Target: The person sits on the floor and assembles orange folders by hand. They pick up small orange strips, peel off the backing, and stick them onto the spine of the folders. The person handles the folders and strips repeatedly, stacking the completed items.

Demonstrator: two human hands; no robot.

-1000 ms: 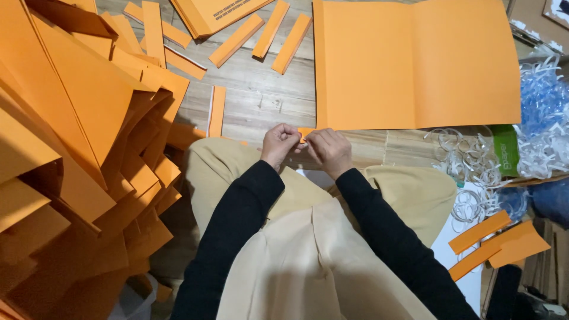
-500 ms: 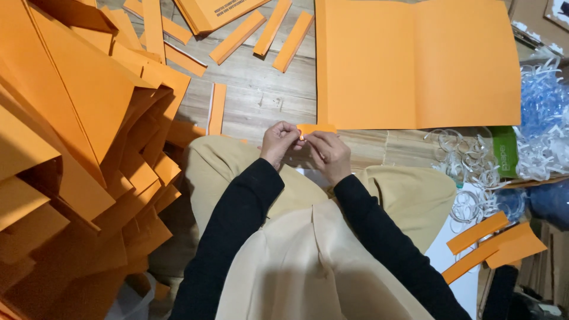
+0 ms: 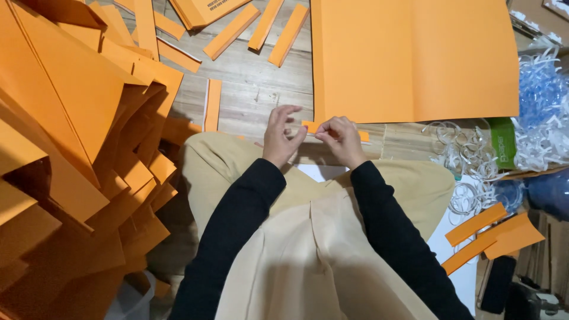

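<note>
Orange paper strip (image 3: 310, 126) pinched by left hand (image 3: 278, 137) and right hand (image 3: 340, 138) fingers.

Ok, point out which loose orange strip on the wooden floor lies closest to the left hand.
The upright strip just up-left of the left hand. It lies alone near the knee, lengthwise away from the person; the three slanted strips sit farther up.

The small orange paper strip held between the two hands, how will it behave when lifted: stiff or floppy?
The orange strip looks thin and flat, so it is probably light and bends easily. Pinched between left hand and right hand, it stays straight, suggesting slightly stiff card. Being flat, it should not roll.
</note>
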